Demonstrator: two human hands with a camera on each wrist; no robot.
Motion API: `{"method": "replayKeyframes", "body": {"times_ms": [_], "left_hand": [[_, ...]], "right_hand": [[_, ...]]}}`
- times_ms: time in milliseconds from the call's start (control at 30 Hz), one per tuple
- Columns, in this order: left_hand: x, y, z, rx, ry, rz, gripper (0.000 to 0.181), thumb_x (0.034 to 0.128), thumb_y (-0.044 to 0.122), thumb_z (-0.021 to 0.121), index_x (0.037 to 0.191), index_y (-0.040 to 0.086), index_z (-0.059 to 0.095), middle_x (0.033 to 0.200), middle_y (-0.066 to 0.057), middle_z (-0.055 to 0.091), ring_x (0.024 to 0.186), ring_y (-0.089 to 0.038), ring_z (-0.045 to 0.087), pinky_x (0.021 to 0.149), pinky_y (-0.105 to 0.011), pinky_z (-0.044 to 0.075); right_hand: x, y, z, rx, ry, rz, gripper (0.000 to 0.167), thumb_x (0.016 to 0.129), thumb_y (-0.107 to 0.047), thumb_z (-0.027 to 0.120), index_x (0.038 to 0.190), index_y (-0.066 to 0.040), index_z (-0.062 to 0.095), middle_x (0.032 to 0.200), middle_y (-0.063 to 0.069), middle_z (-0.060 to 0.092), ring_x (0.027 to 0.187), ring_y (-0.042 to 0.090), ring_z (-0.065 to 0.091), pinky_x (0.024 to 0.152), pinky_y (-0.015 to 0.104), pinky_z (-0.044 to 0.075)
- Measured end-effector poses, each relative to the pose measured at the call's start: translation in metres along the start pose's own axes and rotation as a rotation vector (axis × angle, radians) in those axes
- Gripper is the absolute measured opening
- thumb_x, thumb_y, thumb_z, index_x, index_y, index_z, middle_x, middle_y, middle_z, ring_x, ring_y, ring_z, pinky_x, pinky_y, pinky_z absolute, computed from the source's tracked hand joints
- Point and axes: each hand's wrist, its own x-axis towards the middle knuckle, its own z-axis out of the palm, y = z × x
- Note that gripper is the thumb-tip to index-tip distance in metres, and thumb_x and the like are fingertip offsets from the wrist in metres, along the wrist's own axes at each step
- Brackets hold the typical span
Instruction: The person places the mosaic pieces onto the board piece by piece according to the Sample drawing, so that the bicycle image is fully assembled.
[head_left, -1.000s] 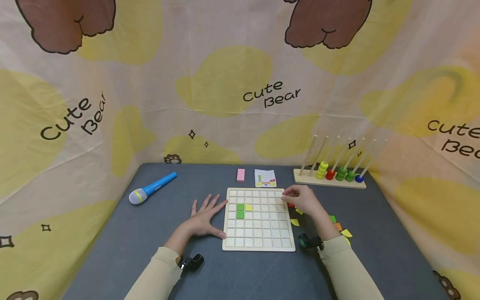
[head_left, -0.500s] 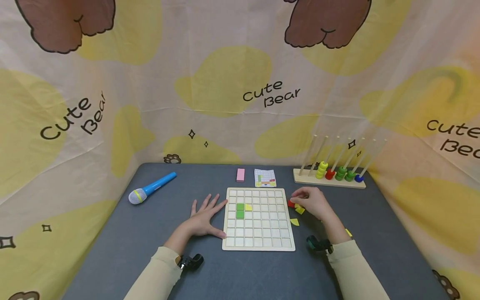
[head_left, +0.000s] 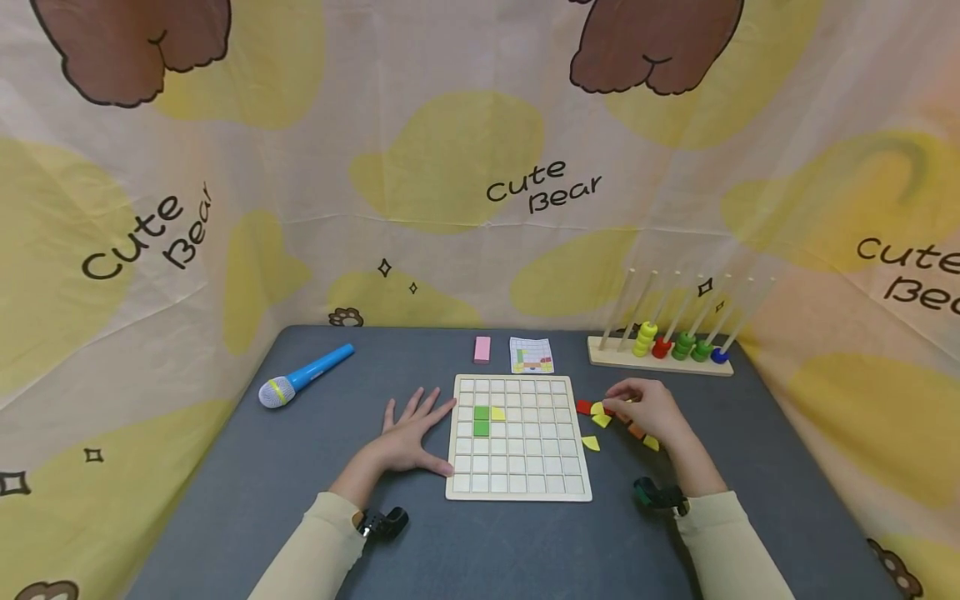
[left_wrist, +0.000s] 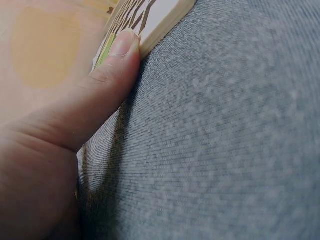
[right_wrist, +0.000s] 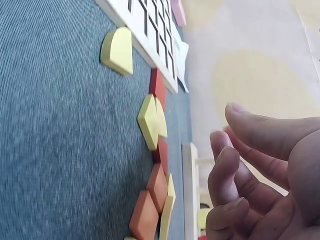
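Observation:
My left hand (head_left: 405, 442) lies spread at the left edge of the white grid board (head_left: 525, 467), its thumb touching the rim; the left wrist view shows that thumb (left_wrist: 102, 95) on the board's edge (left_wrist: 170, 25). Two green tiles (head_left: 482, 421) and a yellow one (head_left: 498, 413) sit in the grid's upper left. Right of the board, my right hand (head_left: 652, 412) hovers over loose pieces. In the right wrist view this hand (right_wrist: 260, 175) has loosely bent fingers, the thumb apart from them and nothing between. Below it lie red (right_wrist: 157, 87), yellow (right_wrist: 147, 122) and orange pieces (right_wrist: 144, 215).
A pink block (head_left: 482, 350) and a patterned card (head_left: 531, 357) lie behind the board. At the back right stands a bead rack (head_left: 600, 354) with upright rods. A blue toy microphone (head_left: 322, 366) rests at the left. A printed cloth hangs behind the table.
My right hand has moved right, away from the board's upper right corner, uncovering red and yellow pieces beside the board. My left hand has stayed where it was.

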Motion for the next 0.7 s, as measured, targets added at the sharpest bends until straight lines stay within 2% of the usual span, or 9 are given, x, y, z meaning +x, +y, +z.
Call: {"method": "replayKeyframes", "body": {"times_ms": [300, 533, 700], "left_hand": [[0.001, -0.001, 0.0, 0.005, -0.004, -0.004, 0.12, 0.0652, 0.072, 0.082, 0.162, 0.038, 0.018, 0.172, 0.0, 0.003, 0.157, -0.032, -0.01, 0.114, -0.07, -0.017], [0.002, -0.001, 0.001, 0.008, 0.002, -0.009, 0.121, 0.0639, 0.073, 0.082, 0.162, 0.038, 0.019, 0.172, -0.001, 0.004, 0.157, -0.032, -0.009, 0.114, -0.07, -0.016], [0.002, -0.001, 0.002, 0.008, 0.008, -0.009, 0.121, 0.0634, 0.073, 0.082, 0.162, 0.038, 0.02, 0.172, -0.001, 0.005, 0.157, -0.033, -0.008, 0.114, -0.071, -0.016]], "right_hand": [[-0.004, 0.016, -0.012, -0.037, 0.013, -0.044, 0.029, 0.094, -0.026, 0.074, 0.112, -0.003, 0.073, 0.098, 0.012, 0.073, 0.081, 0.022, 0.06, 0.066, 0.031, 0.051], [-0.013, 0.025, -0.02, -0.026, 0.019, 0.017, 0.036, 0.093, -0.027, 0.075, 0.117, 0.0, 0.07, 0.101, 0.012, 0.072, 0.085, 0.023, 0.062, 0.07, 0.031, 0.052], [-0.021, 0.031, -0.028, -0.022, 0.03, 0.0, 0.034, 0.094, -0.024, 0.074, 0.117, 0.001, 0.07, 0.103, 0.014, 0.073, 0.089, 0.024, 0.063, 0.072, 0.031, 0.052]]}}
